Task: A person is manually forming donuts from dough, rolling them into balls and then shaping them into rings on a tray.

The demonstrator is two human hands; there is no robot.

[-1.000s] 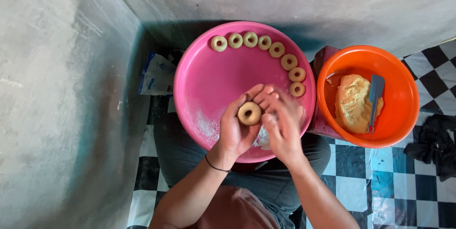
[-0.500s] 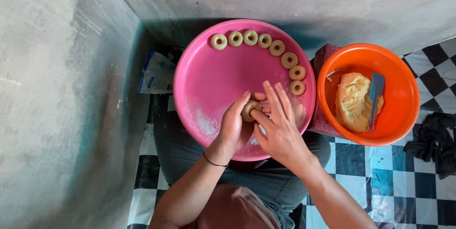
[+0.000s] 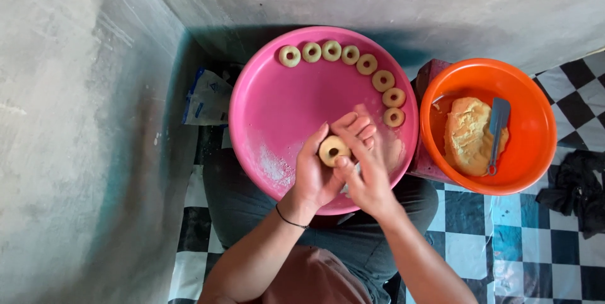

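Between both hands' fingers point(image 3: 353, 128) — dough ring point(image 3: 332, 151).

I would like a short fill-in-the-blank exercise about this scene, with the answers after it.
1. Both hands hold a dough ring over the ____ tray.
2. ____ finished rings lie along the tray's far rim.
3. A lump of dough sits in the ____ bowl.
4. The black band is on the ____ wrist.

Answers: pink; eight; orange; left

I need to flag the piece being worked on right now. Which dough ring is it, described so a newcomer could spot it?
Find the big pink tray. Eight dough rings curve along its far rim; ignore those. The dough ring in hand is nearer the person, the only one pinched between the left hand and right hand.
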